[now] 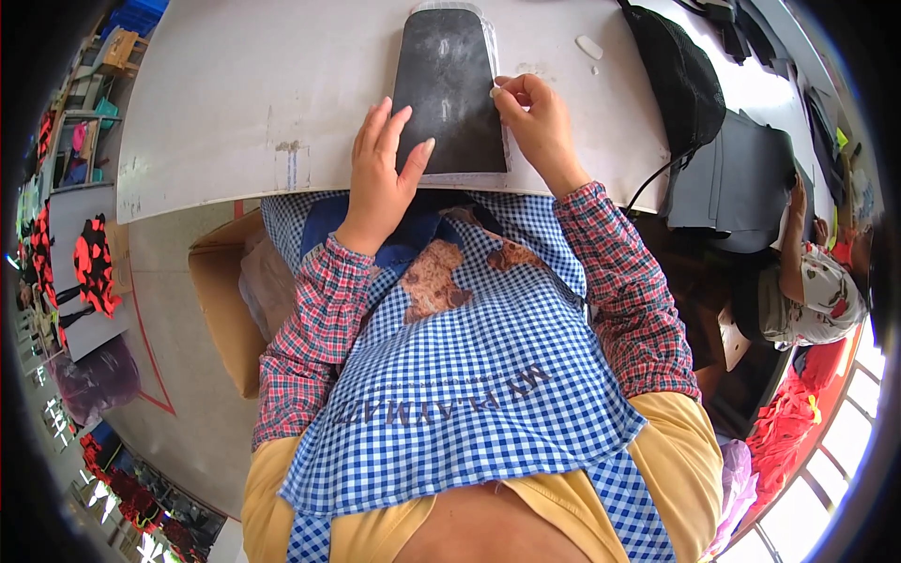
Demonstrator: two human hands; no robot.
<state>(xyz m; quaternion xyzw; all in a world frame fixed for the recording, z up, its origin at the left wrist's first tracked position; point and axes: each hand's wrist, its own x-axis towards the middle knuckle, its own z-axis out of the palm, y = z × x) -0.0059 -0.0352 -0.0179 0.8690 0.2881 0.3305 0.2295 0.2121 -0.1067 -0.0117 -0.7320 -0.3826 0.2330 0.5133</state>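
Observation:
A black tapered panel (450,89) with two small slots lies flat on the white table (235,103), over a pale, shiny sheet (491,42) that shows along its top and right side. Spread at the panel's left side, my left hand (383,174) is open, its thumb over the lower part of the black surface. At the right edge, my right hand (537,122) is closed in a pinch beside the pale sheet. Whatever sits between those fingertips is too small to make out.
A flat white chalk-like piece (588,46) and a small crumb lie right of the panel. Farther right are a black mesh bag (678,80) and stacked grey sheets (737,178), with another person (817,296) beyond. A cardboard box (221,300) stands below the table's left front edge.

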